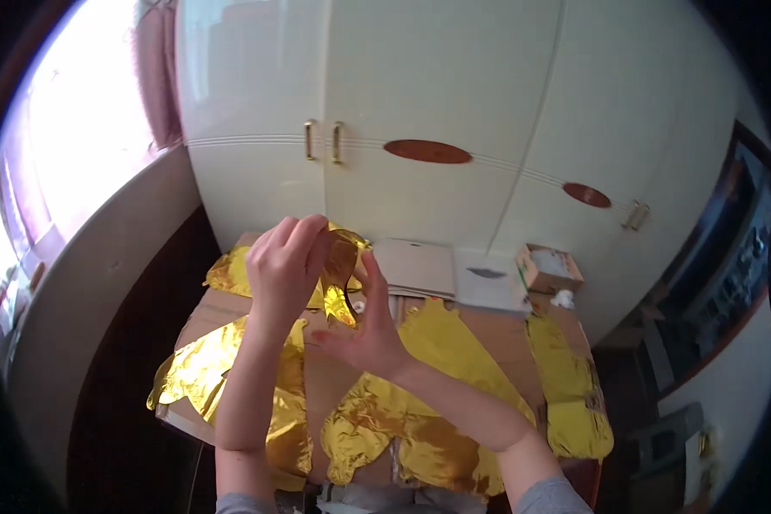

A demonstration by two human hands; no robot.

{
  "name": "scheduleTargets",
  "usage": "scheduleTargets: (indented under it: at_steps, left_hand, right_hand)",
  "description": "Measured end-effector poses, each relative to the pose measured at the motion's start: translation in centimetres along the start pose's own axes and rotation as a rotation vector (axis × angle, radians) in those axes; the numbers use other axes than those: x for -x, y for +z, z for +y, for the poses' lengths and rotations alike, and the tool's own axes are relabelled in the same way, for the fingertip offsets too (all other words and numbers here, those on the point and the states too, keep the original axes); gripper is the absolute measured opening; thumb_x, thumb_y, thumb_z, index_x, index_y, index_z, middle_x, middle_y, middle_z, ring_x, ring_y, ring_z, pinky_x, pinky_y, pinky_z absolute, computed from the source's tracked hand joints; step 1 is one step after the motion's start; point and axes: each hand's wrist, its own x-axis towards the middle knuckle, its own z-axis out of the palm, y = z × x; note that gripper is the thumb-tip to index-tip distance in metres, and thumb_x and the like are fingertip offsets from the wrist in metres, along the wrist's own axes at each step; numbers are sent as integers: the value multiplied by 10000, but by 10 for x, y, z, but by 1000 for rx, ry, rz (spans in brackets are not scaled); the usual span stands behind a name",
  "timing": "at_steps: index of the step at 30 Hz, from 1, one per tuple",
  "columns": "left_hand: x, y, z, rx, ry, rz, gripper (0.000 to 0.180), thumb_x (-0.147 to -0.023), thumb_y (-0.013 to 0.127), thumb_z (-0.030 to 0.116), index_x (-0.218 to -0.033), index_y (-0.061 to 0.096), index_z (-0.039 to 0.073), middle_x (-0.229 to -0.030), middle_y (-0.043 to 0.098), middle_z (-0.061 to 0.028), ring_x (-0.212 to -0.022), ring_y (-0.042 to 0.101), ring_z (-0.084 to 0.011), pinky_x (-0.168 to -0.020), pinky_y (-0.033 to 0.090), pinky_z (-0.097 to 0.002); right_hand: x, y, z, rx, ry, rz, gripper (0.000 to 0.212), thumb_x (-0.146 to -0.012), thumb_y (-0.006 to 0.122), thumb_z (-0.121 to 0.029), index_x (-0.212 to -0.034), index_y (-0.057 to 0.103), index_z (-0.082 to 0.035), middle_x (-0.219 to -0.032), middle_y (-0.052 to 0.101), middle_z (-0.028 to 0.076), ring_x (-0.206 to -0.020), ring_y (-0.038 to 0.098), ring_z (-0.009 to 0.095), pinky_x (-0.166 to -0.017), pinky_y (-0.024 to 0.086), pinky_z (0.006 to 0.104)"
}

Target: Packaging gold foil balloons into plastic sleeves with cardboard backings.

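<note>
My left hand [284, 257] is raised over the table, its fingers closed on the upper end of a gold foil balloon [341, 270]. The piece is flat, shiny and folded, and hangs down from that grip. Beside it, my right hand [373, 330] is open in a C shape, thumb apart from the fingers. Its upper fingertips are close to the foil's edge; whether they touch it, I cannot tell. Below my right forearm lies a large flat gold foil balloon [454, 368]. Another gold foil piece [201, 368] spreads under my left forearm.
Brown cardboard [325, 377] covers the table. More gold foil lies at the right edge [570, 394] and far left [230, 272]. Along the back are a pale flat board [415, 265], a white sheet [488, 283] and a small box [550, 270]. White cabinets [437, 77] stand behind.
</note>
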Motion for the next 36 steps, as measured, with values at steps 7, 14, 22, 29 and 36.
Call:
scheduleTargets:
  at_steps: [7,14,22,29,36]
  left_hand:
    - [-10,-15,57,429,-244,-287,283,-726,813,76,-930,623,29,-661,586,-30,-608,545,-78,-567,454,-258]
    - [8,2,95,1017,-605,-887,324,-704,841,64,-950,648,-20,-770,632,30,-701,558,-33,-616,472,-215]
    - [60,52,103,720,-147,-1163,323,-807,742,243,-1038,683,26,-827,701,-136,-729,676,-257,-683,541,-378]
    - [47,105,97,361,-215,-887,245,-857,651,230,-1054,687,88,-961,694,-154,-809,678,-334,-729,549,-409]
    - [107,122,80,449,-76,-554,273,-860,634,95,-1127,683,124,-1210,655,-82,-905,696,-286,-801,568,-350]
  right_hand:
    - [27,-122,-44,59,-44,385,120,-922,633,-106,-1000,653,-18,-794,657,75,-768,633,155,-704,495,290]
    - [49,-234,-104,135,-65,449,181,-955,627,-181,-966,643,-1,-671,538,1,-601,434,67,-536,378,246]
    - [62,-269,-122,215,-230,519,110,-940,638,-131,-967,669,-28,-684,573,-7,-590,456,54,-532,370,230]
    - [108,-275,-143,629,-465,309,114,-841,692,-71,-950,698,-102,-795,676,9,-621,587,157,-555,447,264]
    - [200,-242,-142,937,-563,-58,185,-791,685,-179,-975,701,-195,-1000,667,-69,-846,610,83,-635,439,217]
